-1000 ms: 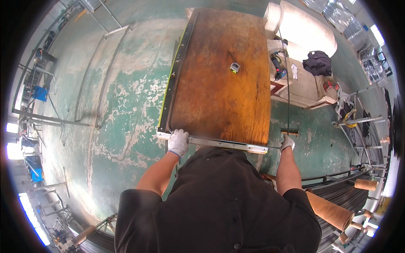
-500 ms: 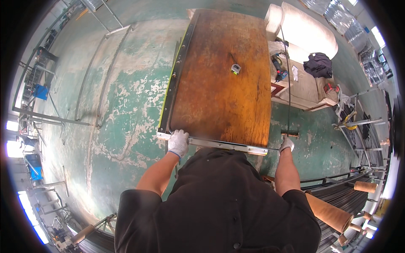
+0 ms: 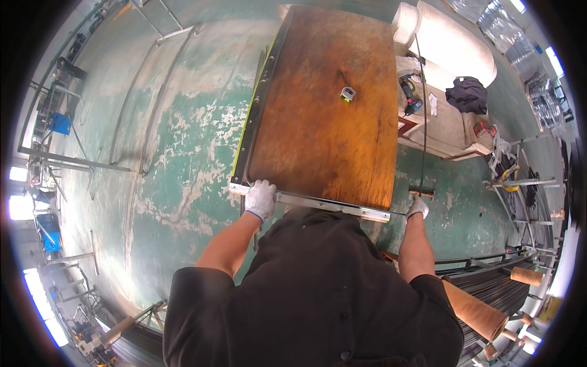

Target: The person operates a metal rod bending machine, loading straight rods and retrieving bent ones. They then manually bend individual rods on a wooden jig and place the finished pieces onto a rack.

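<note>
My left hand [image 3: 261,199], in a white knit glove, is closed over the near left corner of a worn brown wooden table [image 3: 330,140]. Its fingers press on a thin black strip [image 3: 342,202] where the strip bends round that corner. A pale metal rail [image 3: 367,214] borders the near edge under the strip. Off the table's right corner, my gloved right hand [image 3: 417,208] is closed round the strip's other stretch. From there a long black length [image 3: 423,116] rises away toward the sofa. Just beyond my right fingers shows a short brown bar [image 3: 422,192].
A tape measure [image 3: 347,94] lies on the table. Along the left edge runs a dark rail [image 3: 260,92] with yellow-green trim. Right of the table, a beige sofa [image 3: 437,128] carries a power drill [image 3: 409,96] and dark cloth [image 3: 467,95]. Cardboard tubes [image 3: 477,309] and racked black strips lie behind right.
The view has shifted slightly, so the table and sofa sit a little farther right and higher. Both hands keep nearly the same places and grips.
</note>
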Tool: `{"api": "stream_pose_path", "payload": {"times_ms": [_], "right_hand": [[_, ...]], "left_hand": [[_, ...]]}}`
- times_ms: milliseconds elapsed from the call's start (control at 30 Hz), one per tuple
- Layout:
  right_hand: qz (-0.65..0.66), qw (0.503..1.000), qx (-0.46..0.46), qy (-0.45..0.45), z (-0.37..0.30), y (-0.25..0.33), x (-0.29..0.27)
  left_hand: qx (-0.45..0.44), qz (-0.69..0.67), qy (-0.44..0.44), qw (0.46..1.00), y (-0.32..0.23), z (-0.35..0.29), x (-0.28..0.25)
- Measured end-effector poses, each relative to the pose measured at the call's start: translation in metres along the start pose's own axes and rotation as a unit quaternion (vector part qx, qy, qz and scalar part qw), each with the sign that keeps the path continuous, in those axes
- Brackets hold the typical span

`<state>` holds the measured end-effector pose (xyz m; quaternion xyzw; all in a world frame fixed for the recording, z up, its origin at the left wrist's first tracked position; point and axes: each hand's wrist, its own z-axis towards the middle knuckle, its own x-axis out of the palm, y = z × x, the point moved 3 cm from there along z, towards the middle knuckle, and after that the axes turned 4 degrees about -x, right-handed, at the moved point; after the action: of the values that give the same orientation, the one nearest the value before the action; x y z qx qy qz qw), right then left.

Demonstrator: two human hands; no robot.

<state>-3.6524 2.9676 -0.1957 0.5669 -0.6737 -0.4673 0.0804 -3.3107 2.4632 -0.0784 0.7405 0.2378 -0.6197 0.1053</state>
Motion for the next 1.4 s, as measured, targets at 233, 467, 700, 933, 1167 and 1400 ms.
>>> {"api": "stream_pose_path", "payload": {"times_ms": [233,467,700,933,1167,1400], "right_hand": [[-0.027,0.999,0.022,0.034,-0.012,0.012,0.001],[-0.032,0.991,-0.01,-0.131,-0.077,0.048,-0.022],[0.102,0.973,-0.04,-0.203,-0.08,0.01,-0.054],[0.245,0.947,-0.138,-0.158,-0.069,0.025,-0.065],[0.356,0.888,-0.288,-0.035,-0.12,0.128,-0.065],[0.304,0.864,-0.369,0.158,-0.222,0.196,0.069]], "left_hand": [[-0.011,0.005,0.023,1.0,0.005,0.003,0.01],[-0.036,-0.052,0.045,0.997,0.001,0.016,-0.008],[-0.224,-0.278,-0.164,0.92,0.054,0.067,-0.029],[-0.189,-0.769,-0.078,0.605,0.111,0.132,-0.077],[-0.211,-0.726,-0.28,0.592,0.093,0.071,-0.161],[-0.307,-0.714,-0.483,0.404,0.161,-0.124,-0.152]]}}
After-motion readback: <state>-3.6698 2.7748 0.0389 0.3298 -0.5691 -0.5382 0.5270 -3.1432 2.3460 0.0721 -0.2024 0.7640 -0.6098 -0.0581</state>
